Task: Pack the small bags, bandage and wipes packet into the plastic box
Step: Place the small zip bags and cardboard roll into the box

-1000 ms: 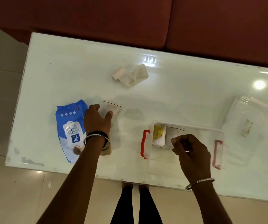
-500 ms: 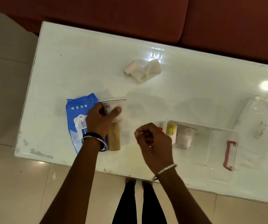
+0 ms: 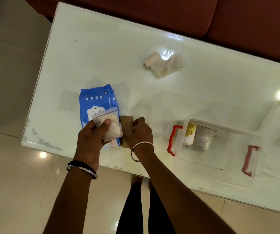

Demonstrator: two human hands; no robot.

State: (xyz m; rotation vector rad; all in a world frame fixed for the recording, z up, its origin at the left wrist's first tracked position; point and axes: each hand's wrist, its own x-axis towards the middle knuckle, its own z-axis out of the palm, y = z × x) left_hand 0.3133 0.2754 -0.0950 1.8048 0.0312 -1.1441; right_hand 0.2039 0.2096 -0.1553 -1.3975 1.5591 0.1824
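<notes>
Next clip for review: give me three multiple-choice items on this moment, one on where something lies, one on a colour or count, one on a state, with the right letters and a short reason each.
1. Where does the loose white bandage lie?
A. inside the plastic box
B. on the table, toward the far side
C. on the floor

2. What colour are the latches on the plastic box?
A. red
B. green
C. black

3. What is the left hand doing?
A. resting flat and empty on the table
B. holding a small clear bag
C. pressing the box lid shut

Answers:
1 B, it sits on the bare white table near the far side, apart from the box.
2 A, a red latch shows at each end of the box.
3 B, its thumb and fingers pinch the small clear bag over the blue wipes packet.
</notes>
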